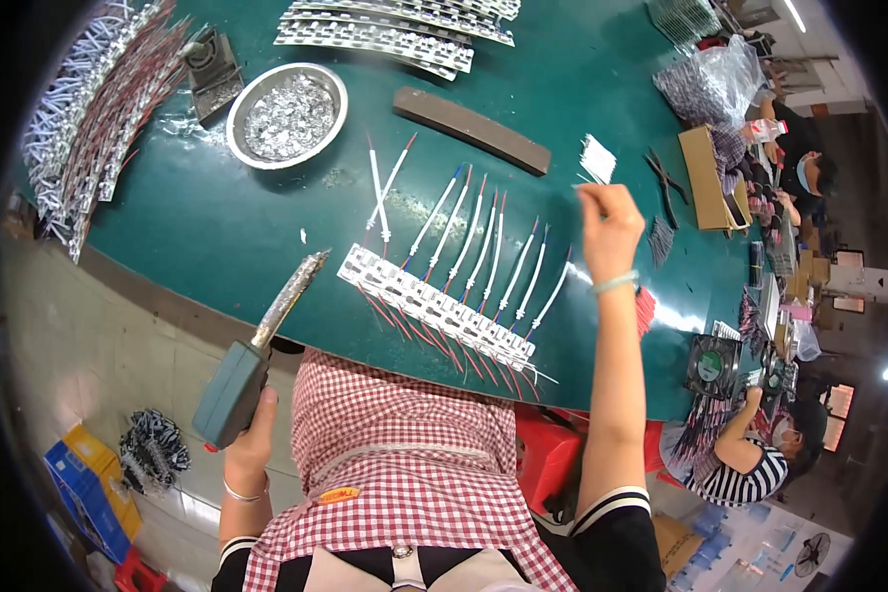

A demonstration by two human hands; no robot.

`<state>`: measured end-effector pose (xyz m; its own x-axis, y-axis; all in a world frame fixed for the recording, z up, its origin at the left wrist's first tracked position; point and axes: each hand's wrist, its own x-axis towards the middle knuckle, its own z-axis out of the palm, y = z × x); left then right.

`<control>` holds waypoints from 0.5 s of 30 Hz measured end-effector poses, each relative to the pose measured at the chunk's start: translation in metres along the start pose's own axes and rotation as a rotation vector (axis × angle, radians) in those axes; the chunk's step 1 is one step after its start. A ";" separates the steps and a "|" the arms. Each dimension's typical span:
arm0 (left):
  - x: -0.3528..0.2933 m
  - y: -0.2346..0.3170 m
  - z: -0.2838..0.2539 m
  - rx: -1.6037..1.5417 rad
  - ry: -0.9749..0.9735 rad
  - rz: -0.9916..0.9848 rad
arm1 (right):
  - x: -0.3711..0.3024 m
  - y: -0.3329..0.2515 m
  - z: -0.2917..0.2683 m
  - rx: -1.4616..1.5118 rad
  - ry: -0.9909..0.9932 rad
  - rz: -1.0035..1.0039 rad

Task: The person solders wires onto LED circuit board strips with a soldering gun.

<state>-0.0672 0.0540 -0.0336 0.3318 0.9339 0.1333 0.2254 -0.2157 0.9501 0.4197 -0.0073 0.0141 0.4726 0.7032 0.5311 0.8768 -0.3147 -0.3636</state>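
My left hand [255,434] is closed round the grip of a green soldering gun [231,397], whose silvery, crusted tip points up over the table's near edge. Right of that tip lies a strip of white circuit boards [434,314], with red wires on its near side and several white-sleeved wires [476,242] fanning out from its far side. My right hand [614,227] is raised at the right with fingertips pinched together; whatever they hold is too small to make out. Just beyond those fingertips is a small pile of thin white pieces [598,158].
A metal bowl [234,123] of silvery scraps and a dark stand [214,79] sit at the far left, beside wired strips [109,109]. Farther off lie a brown bar [472,130] and stacked white strips [385,39]. Pliers [667,187] and a carton [703,178] are at right; people work beyond.
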 end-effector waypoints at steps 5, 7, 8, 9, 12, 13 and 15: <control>-0.004 -0.002 -0.002 0.057 0.062 -0.026 | -0.003 -0.027 0.006 -0.072 -0.110 -0.146; 0.000 0.020 0.001 -0.025 0.070 -0.170 | -0.030 -0.085 -0.005 0.193 -0.379 -0.174; -0.001 0.019 0.000 -0.001 0.104 -0.162 | -0.048 -0.112 -0.009 0.310 -0.538 -0.186; -0.003 0.013 -0.001 0.007 0.114 -0.176 | -0.061 -0.140 -0.014 0.234 -0.596 -0.247; 0.001 0.013 -0.005 -0.008 0.177 -0.185 | -0.102 -0.178 -0.018 0.093 -0.621 -0.310; 0.005 0.015 -0.007 -0.044 0.192 -0.186 | -0.121 -0.173 -0.012 0.070 -0.559 -0.371; 0.011 0.021 -0.015 -0.063 0.281 -0.119 | -0.143 -0.171 -0.008 0.127 -0.525 -0.427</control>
<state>-0.0726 0.0640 -0.0076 0.0381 0.9957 0.0849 0.1877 -0.0906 0.9780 0.2030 -0.0597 0.0067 -0.0456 0.9749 0.2181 0.9445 0.1132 -0.3084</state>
